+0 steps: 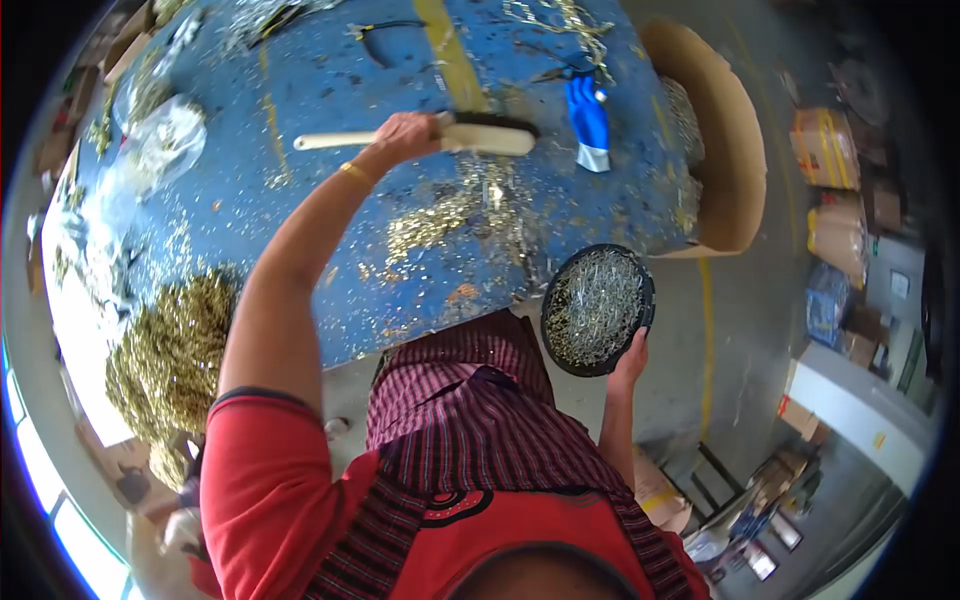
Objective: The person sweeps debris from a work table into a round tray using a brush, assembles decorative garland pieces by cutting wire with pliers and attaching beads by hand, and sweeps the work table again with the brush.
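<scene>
My left hand [408, 137] is closed around a long-handled brush [490, 138] with a cream body and dark bristles, held across the blue table. Loose gold and silver tinsel scraps [430, 228] are scattered on the tabletop below the brush. My right hand [630, 358] grips the rim of a round black tray [547, 330] just off the table's near edge. Silver and gold clippings [605, 300] fill the tray, which looks tilted. Right of the brush lies a blue glove [588, 112] with a pale cuff.
The blue table [350, 95] carries pliers [565, 72], a yellow-handled tool [385, 30] and a clear plastic bag [168, 135]. A bushy gold tinsel bundle [175, 345] sits at left. A tall cardboard container [735, 150] stands against the right edge; cartons [825, 150] are farther right.
</scene>
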Tool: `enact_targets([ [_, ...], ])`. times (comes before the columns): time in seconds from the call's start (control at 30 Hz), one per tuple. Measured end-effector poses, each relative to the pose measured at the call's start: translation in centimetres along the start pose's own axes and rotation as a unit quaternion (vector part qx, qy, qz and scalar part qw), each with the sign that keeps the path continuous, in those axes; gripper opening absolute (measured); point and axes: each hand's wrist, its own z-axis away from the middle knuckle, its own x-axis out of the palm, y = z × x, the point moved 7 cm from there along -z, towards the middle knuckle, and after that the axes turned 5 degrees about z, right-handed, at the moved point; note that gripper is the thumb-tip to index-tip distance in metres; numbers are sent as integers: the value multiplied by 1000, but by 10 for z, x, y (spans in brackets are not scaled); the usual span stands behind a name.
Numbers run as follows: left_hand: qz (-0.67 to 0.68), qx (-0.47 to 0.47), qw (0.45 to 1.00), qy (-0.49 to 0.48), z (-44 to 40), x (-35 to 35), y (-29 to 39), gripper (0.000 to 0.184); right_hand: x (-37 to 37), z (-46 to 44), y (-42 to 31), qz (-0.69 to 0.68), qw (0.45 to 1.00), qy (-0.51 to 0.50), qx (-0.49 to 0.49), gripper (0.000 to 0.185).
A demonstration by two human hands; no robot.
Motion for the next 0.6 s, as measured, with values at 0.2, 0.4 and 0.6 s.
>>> enact_targets([
  [0.2,-55,33,992,-108,89,1,27,34,-45,-12,38,-64,997,39,20,53],
  [0.4,53,53,997,29,89,-36,123,44,-85,-31,60,-117,988,86,53,54],
  [0.6,366,-43,928,-52,-10,77,282,42,-144,-59,81,-115,983,135,39,52],
])
